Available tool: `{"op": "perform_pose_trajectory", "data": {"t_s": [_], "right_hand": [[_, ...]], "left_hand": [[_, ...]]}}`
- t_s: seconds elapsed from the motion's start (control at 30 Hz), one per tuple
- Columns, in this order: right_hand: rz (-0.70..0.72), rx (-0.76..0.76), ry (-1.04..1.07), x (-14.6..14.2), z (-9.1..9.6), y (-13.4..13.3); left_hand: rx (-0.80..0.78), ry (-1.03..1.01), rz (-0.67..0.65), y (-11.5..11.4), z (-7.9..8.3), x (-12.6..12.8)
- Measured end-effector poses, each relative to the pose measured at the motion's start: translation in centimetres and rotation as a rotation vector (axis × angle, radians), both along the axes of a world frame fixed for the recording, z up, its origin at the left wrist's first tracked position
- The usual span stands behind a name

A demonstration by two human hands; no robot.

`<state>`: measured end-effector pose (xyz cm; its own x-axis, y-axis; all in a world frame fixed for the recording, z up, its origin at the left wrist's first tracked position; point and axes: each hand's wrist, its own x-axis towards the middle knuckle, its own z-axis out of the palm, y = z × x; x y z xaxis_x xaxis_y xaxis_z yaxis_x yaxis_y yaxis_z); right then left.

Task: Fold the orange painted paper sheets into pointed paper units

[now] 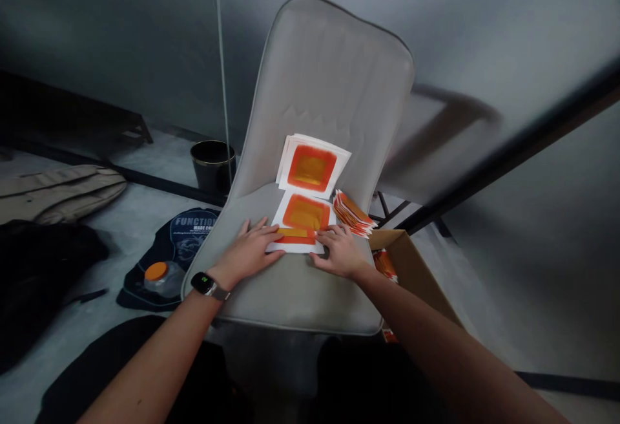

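A white sheet with an orange and yellow square (305, 217) lies on the seat of a grey chair (290, 288). Its near edge is folded up. My left hand (249, 251) lies flat on the left of that fold, fingers stretched out. My right hand (340, 251) presses the right end of the fold, fingers spread. A stack of similar sheets (312, 167) leans against the chair back. A pile of folded orange and white pieces (352, 212) sits at the seat's right edge.
An open cardboard box (409, 262) with more orange pieces stands right of the chair. A black bucket (213, 165), a dark blue bag (186, 240) and a jar with an orange lid (157, 273) are on the floor at left. Grey wall behind.
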<state>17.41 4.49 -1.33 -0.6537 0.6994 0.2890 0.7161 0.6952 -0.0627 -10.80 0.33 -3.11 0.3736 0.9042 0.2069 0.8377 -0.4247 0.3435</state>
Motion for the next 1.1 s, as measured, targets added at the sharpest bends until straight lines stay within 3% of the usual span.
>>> {"op": "perform_pose_trajectory", "data": {"t_s": [0.23, 0.33, 0.47, 0.53, 0.67, 0.77, 0.87, 0.97, 1.1], "right_hand": [[-0.344, 0.067, 0.441, -2.2, 0.4, -3.4], [-0.434, -0.012, 0.608, -2.3, 1.5, -5.2], [-0.247, -0.204, 0.522, -3.0, 3.0, -5.6], [-0.169, -0.227, 0.445, -3.8, 3.0, -5.1], [-0.119, -0.304, 0.277, -5.6, 1.7, -4.0], [-0.086, -0.404, 0.181, -6.8, 0.6, -3.8], [-0.093, -0.436, 0.127, -7.8, 0.3, -3.7], [-0.111, -0.451, 0.093, -7.9, 0.6, -3.8], [-0.121, -0.482, 0.117, -6.6, 1.8, -4.2]], "left_hand": [[-0.007, -0.093, 0.012, 0.9, 2.1, -0.8], [-0.021, -0.182, 0.047, 1.3, 2.9, -0.9], [-0.177, -0.423, 0.061, 1.8, 2.7, -1.0], [-0.199, -0.428, 0.090, 2.1, 2.0, -1.3], [0.050, -0.290, 0.276, 2.2, 1.2, -2.2], [0.280, -0.262, 0.364, 1.3, 2.3, -1.9], [0.312, -0.300, 0.199, -0.2, 3.2, -0.2], [0.158, -0.249, -0.033, -1.5, 2.2, 1.4], [0.116, -0.125, -0.017, -1.9, -0.6, 1.2]]}}
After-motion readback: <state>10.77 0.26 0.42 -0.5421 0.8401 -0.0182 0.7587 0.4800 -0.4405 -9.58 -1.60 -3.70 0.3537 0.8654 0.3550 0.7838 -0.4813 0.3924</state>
